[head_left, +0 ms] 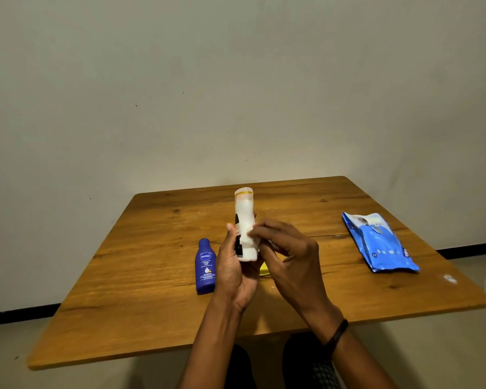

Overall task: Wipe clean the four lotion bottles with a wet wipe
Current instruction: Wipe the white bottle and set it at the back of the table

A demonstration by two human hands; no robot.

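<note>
My left hand (pixel 235 269) grips a white lotion bottle (pixel 243 199) with a gold band near its cap, held upright above the table's middle. Wrapped around the bottle's body is a white wet wipe (pixel 247 237), which my right hand (pixel 288 255) pinches against it. A dark blue lotion bottle (pixel 205 266) lies flat on the table just left of my left hand. A bit of something yellow (pixel 264 269) shows between my hands on the table; what it is stays hidden.
A blue pack of wet wipes (pixel 382 244) lies on the wooden table (pixel 141 290) at the right, flap open. A plain wall stands right behind the table's far edge. A small white scrap (pixel 450 278) lies near the right edge.
</note>
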